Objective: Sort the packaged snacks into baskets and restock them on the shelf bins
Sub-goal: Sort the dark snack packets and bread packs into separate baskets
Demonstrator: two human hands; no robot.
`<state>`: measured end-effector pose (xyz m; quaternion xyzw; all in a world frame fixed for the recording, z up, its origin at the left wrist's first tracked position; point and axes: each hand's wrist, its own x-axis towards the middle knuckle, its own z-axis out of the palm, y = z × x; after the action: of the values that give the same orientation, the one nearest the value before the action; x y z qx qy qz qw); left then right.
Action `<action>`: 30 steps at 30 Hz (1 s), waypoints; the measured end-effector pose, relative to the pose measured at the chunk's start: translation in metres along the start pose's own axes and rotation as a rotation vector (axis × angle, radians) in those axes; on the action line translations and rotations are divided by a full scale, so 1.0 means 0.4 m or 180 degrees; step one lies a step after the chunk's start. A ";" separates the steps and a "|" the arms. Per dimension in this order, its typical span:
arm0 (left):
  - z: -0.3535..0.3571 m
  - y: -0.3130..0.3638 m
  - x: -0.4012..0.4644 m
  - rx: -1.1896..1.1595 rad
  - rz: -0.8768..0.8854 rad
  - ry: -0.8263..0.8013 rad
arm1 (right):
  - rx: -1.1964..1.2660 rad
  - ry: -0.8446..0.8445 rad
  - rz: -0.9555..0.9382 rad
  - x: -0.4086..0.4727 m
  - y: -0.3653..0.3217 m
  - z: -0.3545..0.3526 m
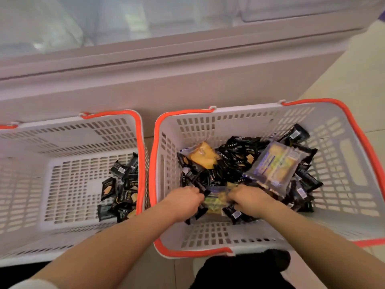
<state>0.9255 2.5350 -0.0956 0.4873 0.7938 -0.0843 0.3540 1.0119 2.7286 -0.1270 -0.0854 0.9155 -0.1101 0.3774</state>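
2 hands (218, 202) in right basket (354, 163), gripping black packets (235, 155)

Both bare forearms extended forward, left grip (184, 202) curled, right grip (249, 200) curled

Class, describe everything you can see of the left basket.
The left basket is white slotted plastic with an orange rim and handle. It stands upright on the floor against a white cabinet, close beside the right basket. It is mostly bare inside; a small pile of black packets lies against its right wall. Neither hand touches it.
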 end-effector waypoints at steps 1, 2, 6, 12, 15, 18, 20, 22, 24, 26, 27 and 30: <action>0.011 -0.002 0.019 0.0104 -0.0040 -0.0148 | -0.0160 -0.0011 -0.0078 0.014 -0.002 0.015; 0.020 -0.004 0.034 0.0211 -0.0066 -0.0272 | -0.0329 -0.0021 -0.0177 0.025 -0.004 0.026; 0.054 -0.008 0.081 0.0626 -0.0046 -0.0527 | -0.0856 0.0082 -0.0594 0.050 0.000 0.043; 0.095 0.005 0.131 0.1039 0.0234 -0.0538 | -0.0304 0.0435 -0.0405 0.033 0.009 0.051; 0.109 0.013 0.145 0.1102 0.0233 -0.0563 | 0.0396 0.0942 -0.0239 0.018 0.027 0.041; 0.115 0.022 0.154 0.1271 0.0248 -0.0636 | 0.0250 0.0586 -0.0266 0.006 0.047 0.050; 0.118 0.027 0.158 0.1450 0.0303 -0.0692 | 0.0015 0.0202 -0.0318 0.002 0.045 0.067; 0.118 0.025 0.159 0.1507 0.0363 -0.0704 | -0.0331 0.0118 -0.0401 0.006 0.032 0.079; 0.113 0.014 0.160 0.1288 0.0366 -0.0589 | -0.0695 0.0205 -0.0473 0.018 0.020 0.087; 0.097 0.002 0.161 0.0721 0.0198 -0.0383 | -0.0806 0.0250 -0.0448 0.028 0.011 0.091; 0.088 -0.004 0.163 0.0362 0.0025 -0.0269 | -0.0739 0.0252 -0.0396 0.030 0.011 0.092; 0.071 -0.019 0.178 -0.0137 -0.0324 -0.0066 | -0.0068 0.0380 -0.0116 0.025 0.025 0.080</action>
<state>0.9133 2.5684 -0.1639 0.4377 0.8155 -0.0901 0.3678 1.0269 2.7314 -0.1586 -0.0994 0.9358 -0.1121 0.3191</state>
